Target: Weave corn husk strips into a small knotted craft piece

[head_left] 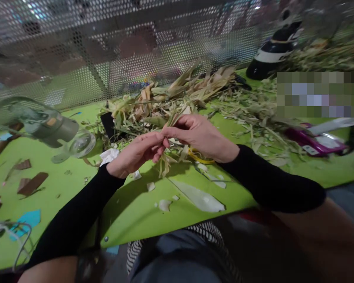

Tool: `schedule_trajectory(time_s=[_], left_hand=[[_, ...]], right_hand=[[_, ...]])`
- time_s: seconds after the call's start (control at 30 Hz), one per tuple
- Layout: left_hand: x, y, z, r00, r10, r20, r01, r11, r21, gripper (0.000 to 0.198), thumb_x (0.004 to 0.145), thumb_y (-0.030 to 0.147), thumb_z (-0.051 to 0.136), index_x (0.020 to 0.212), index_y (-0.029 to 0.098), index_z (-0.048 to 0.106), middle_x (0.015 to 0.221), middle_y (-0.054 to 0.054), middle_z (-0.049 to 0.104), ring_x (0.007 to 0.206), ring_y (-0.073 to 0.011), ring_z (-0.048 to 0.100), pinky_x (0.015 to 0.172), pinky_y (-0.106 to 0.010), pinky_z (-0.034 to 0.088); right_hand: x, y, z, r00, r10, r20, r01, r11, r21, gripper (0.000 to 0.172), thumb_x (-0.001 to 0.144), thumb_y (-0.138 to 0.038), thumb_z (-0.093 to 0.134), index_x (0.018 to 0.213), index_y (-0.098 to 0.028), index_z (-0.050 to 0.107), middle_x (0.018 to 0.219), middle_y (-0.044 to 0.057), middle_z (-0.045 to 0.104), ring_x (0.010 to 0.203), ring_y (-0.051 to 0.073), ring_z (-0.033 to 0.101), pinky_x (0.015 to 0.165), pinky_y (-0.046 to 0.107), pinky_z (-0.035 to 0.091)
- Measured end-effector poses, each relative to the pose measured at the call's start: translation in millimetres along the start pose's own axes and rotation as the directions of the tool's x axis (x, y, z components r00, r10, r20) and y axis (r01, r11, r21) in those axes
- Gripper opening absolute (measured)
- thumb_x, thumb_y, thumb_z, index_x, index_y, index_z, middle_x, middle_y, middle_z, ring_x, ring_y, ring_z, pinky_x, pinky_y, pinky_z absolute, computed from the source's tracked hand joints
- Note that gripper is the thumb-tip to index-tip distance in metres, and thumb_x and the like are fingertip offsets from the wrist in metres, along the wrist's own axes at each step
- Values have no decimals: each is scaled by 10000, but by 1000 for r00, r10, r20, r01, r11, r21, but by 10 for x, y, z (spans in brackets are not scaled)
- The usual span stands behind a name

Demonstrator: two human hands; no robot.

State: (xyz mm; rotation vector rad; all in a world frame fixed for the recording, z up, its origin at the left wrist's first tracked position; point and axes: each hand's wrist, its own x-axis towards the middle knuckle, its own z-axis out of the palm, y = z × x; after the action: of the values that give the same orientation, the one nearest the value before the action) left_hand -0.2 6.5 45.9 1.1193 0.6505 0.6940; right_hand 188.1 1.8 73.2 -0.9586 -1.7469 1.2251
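Observation:
My left hand (138, 152) and my right hand (199, 135) meet over the front part of the green table. Their fingertips are pinched together on a dried plant stem (164, 167), whose pale, withered leaves hang below the fingers. Some of the stem is hidden by my fingers. Right behind them lies a heap of dried leaves and stalks (194, 90). A yellow ring-shaped thing (199, 157) shows under my right wrist. One long pale leaf or petal (199, 195) lies nearer the table edge, beside small white scraps (164, 205).
Behind the green table (120, 220) rises a perforated metal screen (120, 51). At left sit a greenish lamp-like device (57, 127), brown scraps (32, 184) and blue paper (26, 222). To the right are a purple-handled tool (315, 141) and a black-and-white bottle (271, 57).

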Motion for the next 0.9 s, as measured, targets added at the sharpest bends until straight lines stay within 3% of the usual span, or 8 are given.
schedule_trajectory(time_s=[0.13,0.23,0.37,0.47,0.53,0.67,0.77,0.9], left_hand=[[-41,146,-8,985,80,-155,-68,994,84,237,912,354,654,796,147,649,659,30,558,479,-20,446,435,-122,353],[-93,343,-55,909,200,-365,-160,978,137,227,942,360,607,826,166,619,715,25,581,458,-13,393,414,-136,304],[-172,567,-160,782,370,-502,-344,927,149,222,974,326,552,807,192,609,670,37,522,454,-25,337,411,-166,252],[-212,634,-184,740,421,-525,-430,896,113,277,990,249,470,760,190,613,633,33,456,448,-41,289,402,-195,213],[-220,638,-165,749,420,-512,-434,895,100,298,994,250,454,748,191,611,638,29,437,448,-48,271,404,-208,191],[-212,602,-104,799,392,-456,-384,916,115,280,992,291,488,756,199,608,665,24,450,469,-60,260,418,-212,201],[-211,578,-71,816,396,-421,-395,914,94,289,1001,285,483,765,184,615,667,26,444,473,-50,267,421,-197,197],[-218,580,-65,817,406,-410,-397,911,110,285,996,293,509,757,183,619,681,24,466,462,-34,294,429,-194,209]], right_hand=[[3,-27,-117,997,-16,-71,0,976,-216,347,885,-542,690,884,-197,715,794,9,695,700,135,576,646,286,438],[-51,36,-290,998,-6,-65,-25,885,-465,339,893,-532,669,931,-198,712,861,38,713,724,159,595,667,304,430],[-160,235,-498,957,241,160,-11,584,-812,298,946,-403,577,961,-155,742,983,127,726,807,239,648,708,348,443],[-202,351,-592,956,285,71,-27,327,-945,339,960,-270,500,1152,-112,731,1083,193,700,935,310,663,762,383,467],[-203,363,-581,975,222,-20,-71,224,-972,369,975,-252,459,1178,-91,721,1090,211,689,983,337,652,793,404,471],[-166,334,-284,974,221,55,-25,344,-939,307,996,-279,471,1030,-136,740,1121,168,702,998,294,655,826,369,470],[-107,390,-1,964,265,28,-62,328,-942,231,953,-237,526,952,-124,728,1084,202,711,945,300,665,739,354,459],[-8,440,22,965,262,2,-94,353,-931,211,944,-231,524,873,-159,710,1056,159,739,877,256,676,743,340,464]])
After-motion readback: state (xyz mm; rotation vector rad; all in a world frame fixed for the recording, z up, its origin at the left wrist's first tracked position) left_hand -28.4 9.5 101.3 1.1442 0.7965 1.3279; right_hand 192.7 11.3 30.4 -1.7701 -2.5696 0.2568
